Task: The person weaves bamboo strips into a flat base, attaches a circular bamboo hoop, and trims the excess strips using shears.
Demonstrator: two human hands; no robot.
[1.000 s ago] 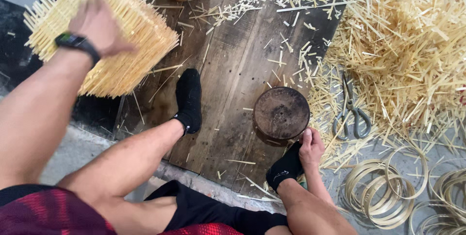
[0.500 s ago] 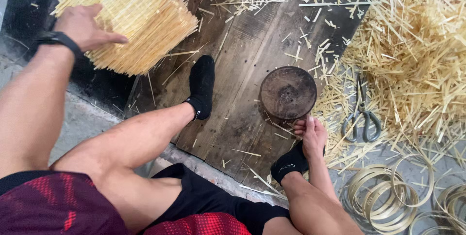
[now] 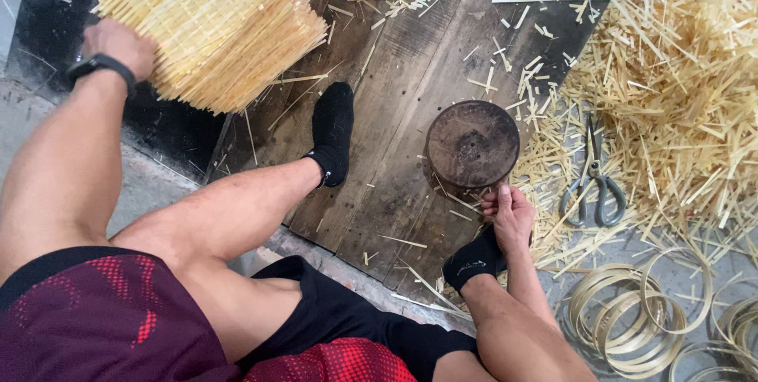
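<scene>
Right hand (image 3: 512, 215) sits nearest the viewer, low on the right beside the black-socked right foot (image 3: 474, 260), its fingers curled loosely with the thumb raised; whether any sliver is pinched in that grip cannot be told. Fingertips touch or all but touch the near edge of the round dark wooden block (image 3: 472, 144), which stands just beyond the hand on the wooden plank floor (image 3: 395, 74). Scissors (image 3: 594, 185) lie to the right of the block, handles toward the viewer, apart from the hand, and coiled bamboo hoops (image 3: 632, 311) rest nearer still on the right. Left foot (image 3: 332, 131) rests flat mid-board. Farther off and well to the left, the left hand (image 3: 118, 46) is pressed, fingers closed, against the near left side of the woven bamboo basket frame (image 3: 209, 23), whose loose strip ends bristle toward the right and down. Basket lies well apart from the right hand; the left is the only one on it. Cut bamboo strips (image 3: 679, 74) are heaped at far right.
</scene>
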